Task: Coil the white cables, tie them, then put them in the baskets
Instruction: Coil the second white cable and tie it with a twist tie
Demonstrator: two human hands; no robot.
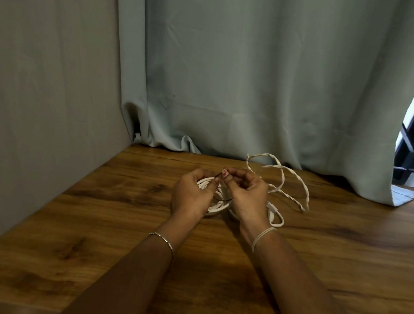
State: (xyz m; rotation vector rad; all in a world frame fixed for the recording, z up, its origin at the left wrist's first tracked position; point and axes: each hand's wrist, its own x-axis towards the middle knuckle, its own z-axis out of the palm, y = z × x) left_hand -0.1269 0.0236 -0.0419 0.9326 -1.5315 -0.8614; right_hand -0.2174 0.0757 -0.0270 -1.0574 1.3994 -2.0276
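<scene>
Wooden table by a curtain. Left hand grips the coil, right hand pinches a dark tie on it: tying seems approx. half done. Behind the coil, 2nd cable lies loose; no baskets visible.

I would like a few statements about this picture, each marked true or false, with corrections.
1. The left hand grips the coiled white cable on the wooden table. True.
2. A basket stands beside the coil. False: no basket is in view.
3. The right hand pinches a thin dark tie. True.
4. The twisted white cable lies neatly coiled. False: it sprawls in loose loops behind the hands.
</scene>
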